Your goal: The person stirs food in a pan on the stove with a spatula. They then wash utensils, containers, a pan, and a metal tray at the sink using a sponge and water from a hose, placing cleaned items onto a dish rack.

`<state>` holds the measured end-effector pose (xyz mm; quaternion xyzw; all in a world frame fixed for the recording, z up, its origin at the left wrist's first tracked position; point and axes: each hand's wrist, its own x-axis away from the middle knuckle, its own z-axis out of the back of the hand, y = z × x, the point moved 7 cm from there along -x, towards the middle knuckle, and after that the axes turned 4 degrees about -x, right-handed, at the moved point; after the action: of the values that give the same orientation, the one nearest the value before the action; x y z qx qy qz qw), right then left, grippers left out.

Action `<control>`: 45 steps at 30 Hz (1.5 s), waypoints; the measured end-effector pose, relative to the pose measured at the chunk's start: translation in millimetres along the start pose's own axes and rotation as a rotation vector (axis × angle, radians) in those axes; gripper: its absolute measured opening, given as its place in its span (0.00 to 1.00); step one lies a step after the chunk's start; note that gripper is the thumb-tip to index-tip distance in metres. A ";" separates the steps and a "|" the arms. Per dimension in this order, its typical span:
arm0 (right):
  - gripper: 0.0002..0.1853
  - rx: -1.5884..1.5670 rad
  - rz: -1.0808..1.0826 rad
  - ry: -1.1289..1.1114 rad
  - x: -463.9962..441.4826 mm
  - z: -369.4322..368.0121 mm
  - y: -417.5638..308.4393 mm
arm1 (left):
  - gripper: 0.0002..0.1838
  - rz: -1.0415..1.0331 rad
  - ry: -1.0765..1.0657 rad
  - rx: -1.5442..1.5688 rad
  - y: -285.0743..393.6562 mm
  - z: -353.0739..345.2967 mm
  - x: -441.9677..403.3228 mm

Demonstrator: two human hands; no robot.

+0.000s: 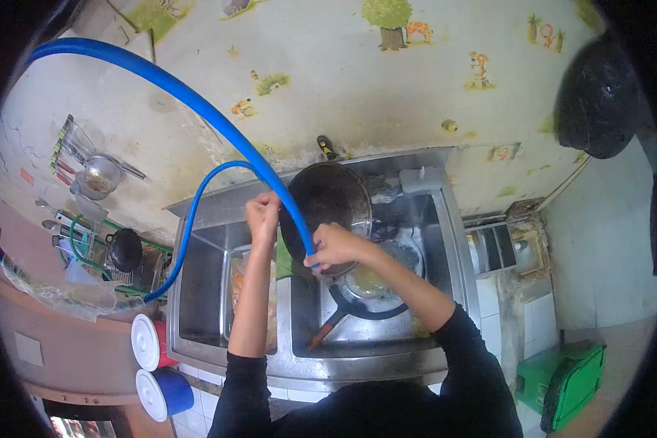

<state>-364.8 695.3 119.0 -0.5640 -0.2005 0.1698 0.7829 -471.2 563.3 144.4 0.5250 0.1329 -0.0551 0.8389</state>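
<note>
My right hand (333, 247) is closed round the end of a thick blue hose (226, 128). To its left, my left hand (263, 213) has its fingers closed at the rim of a large dark wok (321, 197); whether it grips the rim is hard to make out. The wok leans over the divider of a steel double sink (310, 369). Below it in the right basin lies a pan with a wooden handle (328, 328), beside a round vessel with cloudy liquid (372, 279). The left basin holds a tray with orange items (237, 281), partly hidden by my left forearm.
Pots and utensils hang at the left, with a small steel pot (102, 175) and a black pan (124, 250). Red and blue buckets (175, 394) stand below them. A black bag (598, 98) hangs at right above a green bin (562, 379). A thinner blue hose loops left.
</note>
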 end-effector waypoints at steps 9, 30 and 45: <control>0.10 0.040 0.019 0.328 -4.5 67.5 -7.0 | 0.18 0.028 -0.182 -0.056 5.1 -19.5 12.7; 0.10 -0.310 0.171 0.259 -52.5 11.5 19.2 | 0.13 -0.108 -0.935 -0.471 -65.6 -110.2 89.7; 0.16 -0.303 0.142 0.310 -46.6 26.8 28.0 | 0.19 0.017 -0.563 -0.339 -101.4 -116.1 100.7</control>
<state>-419.6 702.8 94.3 -0.7071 -0.0605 0.1038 0.6968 -417.3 627.1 -19.7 0.3432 -0.1013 -0.1679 0.9186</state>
